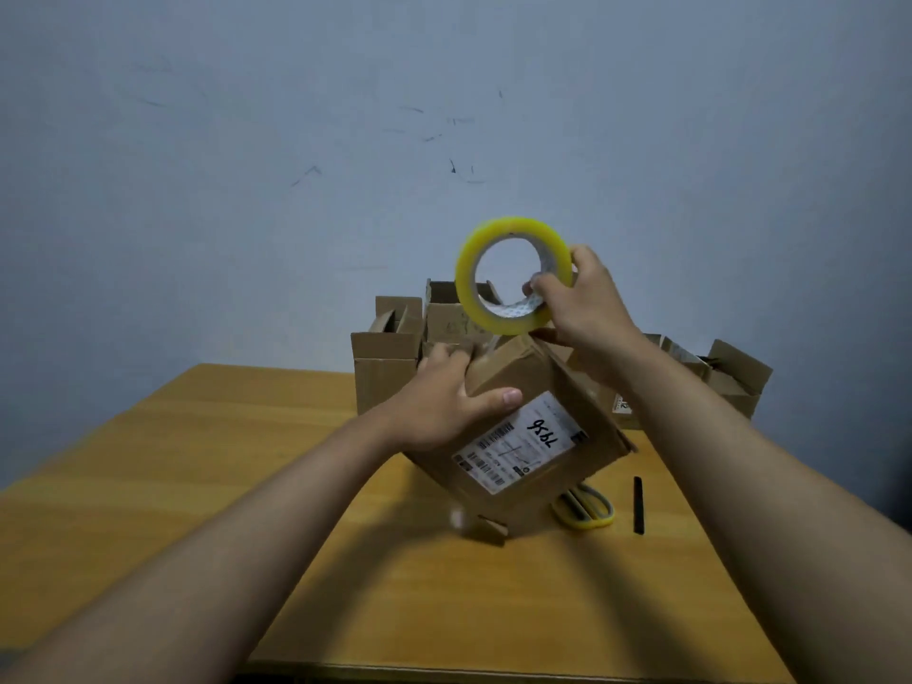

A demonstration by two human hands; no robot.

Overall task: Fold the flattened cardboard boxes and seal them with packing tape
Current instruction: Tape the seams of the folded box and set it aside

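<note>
your left hand (pixel 446 404) lay on the upper left side of the cardboard box (pixel 518 436), thumb stretched along the near face above the shipping label (pixel 520 444), fingers curved over the far edge; that grip clasped the box and, i judge, kept it steady and tipped on its lower corner so the seam faced the tape. the box stood near the middle of the table (pixel 207 466), a little toward the far edge, its brown board matte and creased, the white label printed with barcodes and a handwritten number. a small loose flap (pixel 486 528) jutted out at its base.

behind it, along the far edge, several other folded boxes (pixel 390 367) stood with their tops open, plain corrugated brown.

your right hand (pixel 582 301) held the roll of packing tape (pixel 511 276) above the box's top corner, fingers hooked through the core and pinching the rim. the roll was a glossy yellow-tinted ring on a pale printed core. whether a strip already ran down to the box i cannot tell.

toward the table's right edge lay yellow-handled scissors (pixel 587 508), partly under the box, and beside them a thin black stick (pixel 638 506), likely for cutting the tape.
</note>
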